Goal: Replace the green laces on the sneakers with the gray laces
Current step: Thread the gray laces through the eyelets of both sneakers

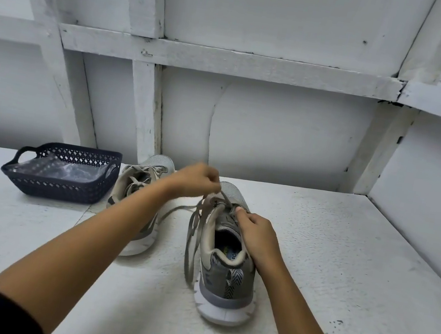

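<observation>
The white bench runs wide under me against a white framed wall, and both sneakers stand on it, toes pointing away.

The left sneaker sits further back, next to the basket. What I can see of it past my forearm already has a pale gray lace crossed through the eyelets, so I judge that one done or nearly so. The right sneaker is nearer, heel toward me, and that is the one in hand. I see no green lace anywhere, on either shoe or on the bench, so the stripping-out looks finished. What remains is threading this shoe upward and tying off.

The dark blue basket sits at the left with a crumpled clear plastic inside. I cannot tell whether the old laces are under it. It is well clear of my work.

My left grip is raised over the toe end, fingers curled and pinching a strand of the gray lace taut. My right grip rests on the tongue, fingertips pinched at an eyelet, apparently on the lace there too.

The lace's long loose ends hang down the shoe's left side and trail across the bench between the two sneakers. I expect they could tangle as I pull.
</observation>
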Demonstrator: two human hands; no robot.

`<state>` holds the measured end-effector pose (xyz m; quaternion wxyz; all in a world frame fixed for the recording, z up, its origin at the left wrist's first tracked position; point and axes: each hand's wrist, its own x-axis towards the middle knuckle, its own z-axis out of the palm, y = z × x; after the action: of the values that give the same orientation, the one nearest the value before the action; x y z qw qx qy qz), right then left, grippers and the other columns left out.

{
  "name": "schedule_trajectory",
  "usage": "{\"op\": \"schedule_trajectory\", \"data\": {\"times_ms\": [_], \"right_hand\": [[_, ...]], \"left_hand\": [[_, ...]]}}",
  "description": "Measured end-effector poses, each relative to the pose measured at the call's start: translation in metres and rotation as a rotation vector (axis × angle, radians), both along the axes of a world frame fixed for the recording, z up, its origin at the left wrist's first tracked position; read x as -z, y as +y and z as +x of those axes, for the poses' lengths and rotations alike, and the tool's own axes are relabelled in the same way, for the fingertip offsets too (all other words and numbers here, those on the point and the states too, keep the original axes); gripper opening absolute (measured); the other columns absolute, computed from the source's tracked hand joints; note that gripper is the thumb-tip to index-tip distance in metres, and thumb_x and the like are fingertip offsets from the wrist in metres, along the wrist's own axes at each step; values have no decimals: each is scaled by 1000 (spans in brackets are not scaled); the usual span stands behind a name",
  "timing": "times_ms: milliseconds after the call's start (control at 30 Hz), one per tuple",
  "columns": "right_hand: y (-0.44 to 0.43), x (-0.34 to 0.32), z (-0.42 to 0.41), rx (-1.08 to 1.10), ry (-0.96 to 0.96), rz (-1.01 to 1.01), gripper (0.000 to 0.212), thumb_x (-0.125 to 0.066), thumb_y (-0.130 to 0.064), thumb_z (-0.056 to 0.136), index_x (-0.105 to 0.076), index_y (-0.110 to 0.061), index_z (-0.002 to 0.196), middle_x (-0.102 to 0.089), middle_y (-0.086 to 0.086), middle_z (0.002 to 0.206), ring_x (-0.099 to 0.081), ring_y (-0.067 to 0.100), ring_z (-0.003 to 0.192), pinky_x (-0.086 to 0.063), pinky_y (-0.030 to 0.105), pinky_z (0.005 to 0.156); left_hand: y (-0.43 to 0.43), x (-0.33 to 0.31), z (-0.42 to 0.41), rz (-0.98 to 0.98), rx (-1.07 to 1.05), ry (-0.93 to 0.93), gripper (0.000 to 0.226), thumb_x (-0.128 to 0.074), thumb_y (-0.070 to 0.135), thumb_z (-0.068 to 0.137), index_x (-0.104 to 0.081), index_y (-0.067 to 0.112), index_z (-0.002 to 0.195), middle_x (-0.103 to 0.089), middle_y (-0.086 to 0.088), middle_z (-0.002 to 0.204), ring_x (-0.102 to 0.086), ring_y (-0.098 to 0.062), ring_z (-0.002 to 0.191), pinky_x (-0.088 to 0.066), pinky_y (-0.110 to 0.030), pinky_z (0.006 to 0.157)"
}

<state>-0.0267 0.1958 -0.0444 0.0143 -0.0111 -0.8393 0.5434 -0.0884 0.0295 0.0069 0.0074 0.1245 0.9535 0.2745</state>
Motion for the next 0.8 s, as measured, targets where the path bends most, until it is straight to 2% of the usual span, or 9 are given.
{"op": "schedule_trajectory", "data": {"times_ms": [100, 200, 300, 433, 500, 567, 633, 667, 800], "right_hand": [[1, -2, 2, -8, -3, -10, 38, -46, -38, 95, -55, -9, 72, -55, 3, 70, -48, 15, 66, -36, 27, 58], [0, -2, 2, -18, -3, -27, 41, -46, -38, 95, -60, -5, 75, -61, 5, 74, -54, 18, 72, -39, 26, 60], [0, -3, 3, -16, 2, -14, 40, -47, -37, 95, -46, -11, 65, -47, 2, 62, -42, 17, 63, -31, 28, 55], [1, -3, 3, -15, 4, 10, 39, -47, -38, 95, -42, -13, 64, -42, 1, 61, -38, 15, 60, -29, 28, 54], [0, -3, 3, -19, -2, 9, 38, -47, -38, 94, -48, -12, 68, -46, 4, 65, -41, 16, 63, -31, 28, 55], [0, -4, 3, -24, -4, 8, 37, -47, -39, 94, -50, -11, 70, -49, 5, 68, -43, 17, 65, -32, 29, 57], [1, -4, 4, -24, -6, 12, 39, -47, -39, 95, -46, -12, 67, -47, 3, 65, -42, 16, 63, -31, 29, 56], [1, -4, 4, -22, -8, 14, 39, -47, -39, 95, -45, -12, 66, -46, 2, 64, -42, 15, 62, -32, 29, 56], [1, -6, 5, -21, -19, 9, 38, -47, -39, 94, -48, -11, 69, -48, 2, 66, -43, 16, 64, -32, 29, 56]], "left_hand": [[-10, -20, 19, 617, 95, -146, 22, -44, 4, 95, -54, 11, 77, -68, -11, 93, -65, -21, 90, -47, -25, 78], [-22, -38, 34, 1109, 101, -221, 25, -36, 4, 97, -46, 7, 75, -65, -9, 68, -69, -23, 69, -58, -29, 67], [-48, -57, 41, 1304, 209, -285, 13, -48, 15, 86, -47, 13, 74, -53, 0, 59, -61, -15, 55, -54, -25, 50], [-76, -66, 46, 1446, 738, -761, 14, -33, 0, 97, -47, -2, 96, -55, -22, 82, -62, -35, 76, -54, -43, 70], [-77, -63, 46, 1363, 756, -880, 13, -30, -1, 98, -44, -2, 100, -55, -25, 85, -63, -36, 74, -54, -42, 69], [-63, -61, 47, 1145, 631, -840, 8, -43, 9, 97, -44, 2, 97, -57, -22, 79, -65, -31, 62, -57, -34, 57], [-45, -57, 45, 722, 297, -610, 22, -55, 26, 89, -48, 6, 95, -63, -14, 76, -65, -23, 55, -55, -27, 46], [-31, -56, 43, 512, 177, -507, 21, -54, 29, 91, -52, 9, 97, -64, -11, 79, -65, -21, 60, -55, -27, 49], [18, -44, 29, -176, 50, -361, 23, -46, 25, 95, -60, 10, 104, -59, -4, 89, -57, -19, 83, -56, -30, 64]]}}
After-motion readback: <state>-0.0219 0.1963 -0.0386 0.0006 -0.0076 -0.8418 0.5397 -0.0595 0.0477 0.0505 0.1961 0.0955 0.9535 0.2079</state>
